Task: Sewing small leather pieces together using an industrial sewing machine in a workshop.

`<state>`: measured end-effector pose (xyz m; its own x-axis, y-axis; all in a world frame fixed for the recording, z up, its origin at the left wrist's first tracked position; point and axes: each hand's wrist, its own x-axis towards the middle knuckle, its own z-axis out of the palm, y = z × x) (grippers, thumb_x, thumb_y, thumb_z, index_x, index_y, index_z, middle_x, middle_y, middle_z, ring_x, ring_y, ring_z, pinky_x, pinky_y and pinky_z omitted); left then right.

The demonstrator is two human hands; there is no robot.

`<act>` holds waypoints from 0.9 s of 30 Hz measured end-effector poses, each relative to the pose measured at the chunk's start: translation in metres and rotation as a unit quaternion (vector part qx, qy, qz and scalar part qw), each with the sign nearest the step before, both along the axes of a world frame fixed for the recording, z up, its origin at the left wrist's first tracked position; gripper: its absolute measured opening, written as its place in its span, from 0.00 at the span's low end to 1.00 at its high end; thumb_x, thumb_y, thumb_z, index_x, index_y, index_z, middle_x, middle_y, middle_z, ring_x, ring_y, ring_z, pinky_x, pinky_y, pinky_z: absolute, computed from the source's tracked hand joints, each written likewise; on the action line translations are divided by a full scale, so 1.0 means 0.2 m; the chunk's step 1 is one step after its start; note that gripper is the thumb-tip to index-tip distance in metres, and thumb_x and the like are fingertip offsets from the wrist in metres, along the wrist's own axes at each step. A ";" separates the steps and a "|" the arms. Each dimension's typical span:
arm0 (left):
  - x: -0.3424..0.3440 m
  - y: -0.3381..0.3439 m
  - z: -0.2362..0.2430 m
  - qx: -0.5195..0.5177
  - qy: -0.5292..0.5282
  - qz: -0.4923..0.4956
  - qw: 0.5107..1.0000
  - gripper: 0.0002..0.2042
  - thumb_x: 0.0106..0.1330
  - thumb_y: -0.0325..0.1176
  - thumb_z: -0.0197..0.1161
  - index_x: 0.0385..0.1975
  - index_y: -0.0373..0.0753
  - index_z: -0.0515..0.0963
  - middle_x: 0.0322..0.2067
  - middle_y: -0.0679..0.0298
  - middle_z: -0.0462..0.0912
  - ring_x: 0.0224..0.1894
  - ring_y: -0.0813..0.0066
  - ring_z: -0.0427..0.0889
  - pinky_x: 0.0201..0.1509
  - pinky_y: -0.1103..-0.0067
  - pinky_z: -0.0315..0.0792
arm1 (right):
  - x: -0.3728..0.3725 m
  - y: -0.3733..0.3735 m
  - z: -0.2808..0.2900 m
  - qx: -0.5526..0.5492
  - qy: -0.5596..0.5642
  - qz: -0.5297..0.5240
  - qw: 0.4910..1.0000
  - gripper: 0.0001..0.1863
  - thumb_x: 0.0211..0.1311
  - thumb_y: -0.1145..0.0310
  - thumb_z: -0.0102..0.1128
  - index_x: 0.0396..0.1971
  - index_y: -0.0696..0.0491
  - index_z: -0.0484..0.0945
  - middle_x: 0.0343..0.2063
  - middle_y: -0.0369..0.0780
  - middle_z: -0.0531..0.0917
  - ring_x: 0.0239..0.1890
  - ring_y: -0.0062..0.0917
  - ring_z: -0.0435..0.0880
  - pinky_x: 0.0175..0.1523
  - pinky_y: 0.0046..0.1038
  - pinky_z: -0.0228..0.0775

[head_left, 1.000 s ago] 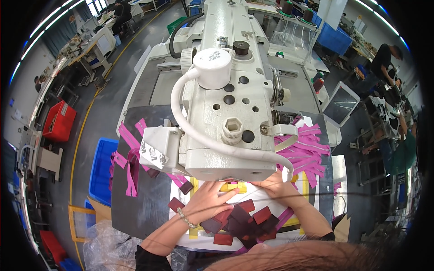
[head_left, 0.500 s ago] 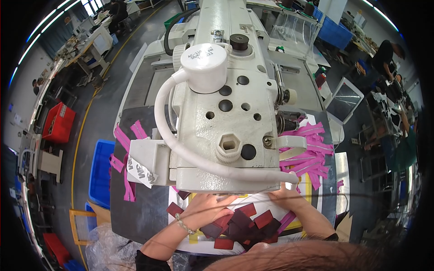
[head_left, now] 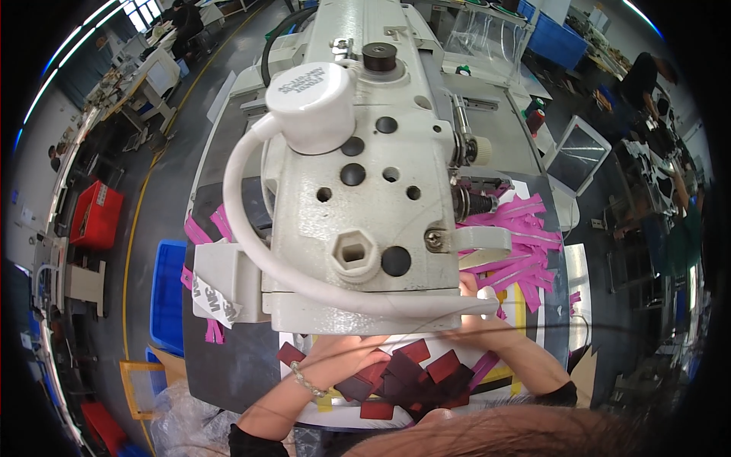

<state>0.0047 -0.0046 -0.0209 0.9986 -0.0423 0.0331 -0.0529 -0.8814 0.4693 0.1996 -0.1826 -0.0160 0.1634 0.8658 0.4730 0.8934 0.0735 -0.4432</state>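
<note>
In the head view, the left grip [head_left: 344, 355] and the right grip [head_left: 481, 329] reach under the white sewing machine [head_left: 358, 213]; its head hides the fingertips, so I cannot tell whether either holds anything. Dark red patches [head_left: 403, 373] overlap just to the near side, between the grips; pink zippers [head_left: 529, 244] fan out beyond the right one. Fingers so near the machine's underside could get caught if it starts; a forearm's brush could scatter the patches across the bench [head_left: 225, 373].
</note>
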 end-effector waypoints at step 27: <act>0.01 0.01 0.04 0.031 -0.048 0.003 0.998 0.23 0.58 0.48 0.60 0.54 0.51 0.71 0.39 0.60 0.76 0.44 0.63 0.73 0.46 0.70 0.68 | 0.00 0.00 0.00 -0.083 0.026 0.027 0.996 0.14 0.46 0.75 0.62 0.37 0.51 0.81 0.43 0.41 0.81 0.48 0.33 0.80 0.46 0.35 0.71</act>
<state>0.0061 -0.0020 -0.0131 0.9910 -0.0421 0.1267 -0.0906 -0.9093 0.4062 0.1994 -0.1829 -0.0161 0.1353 0.9392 0.3155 0.8656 0.0428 -0.4988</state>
